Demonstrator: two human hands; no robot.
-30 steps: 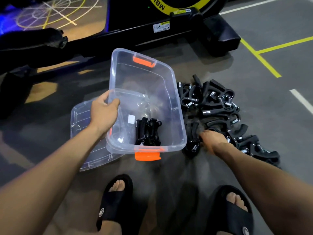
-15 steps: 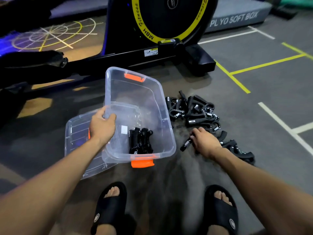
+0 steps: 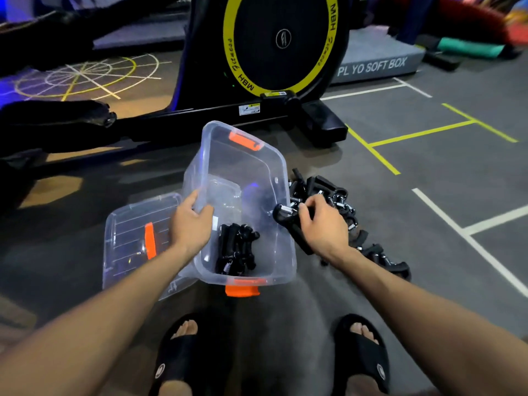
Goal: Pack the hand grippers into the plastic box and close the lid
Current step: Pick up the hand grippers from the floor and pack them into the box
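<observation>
Black-and-yellow flywheel housing of an exercise machine (image 3: 281, 44) is standing behind the work area on the grey gym floor (image 3: 428, 172). Nearer the person, a clear rectangular plastic box with orange latches (image 3: 243, 167) is sitting tilted, its open mouth facing up and toward the person, its long axis running away from them. Its transparent lid with an orange strip (image 3: 134, 238) is lying flat on the floor, partly under the box's left side. A pile of black hand grippers with steel springs (image 3: 337, 195) is lying just beside the box's right wall. A few packed grippers (image 3: 235, 248) are resting at the near end inside. The left hand (image 3: 191, 224) is gripping the left rim, fingers curled over it, steadying the box. The right hand (image 3: 321, 224) is pinching one black gripper (image 3: 288, 221) lifted just outside the right rim, handles pointing down and toward the person. Judged from this, the box mouth lies immediately to the left of the held gripper, so the right hand is the nearer one for the drop.
</observation>
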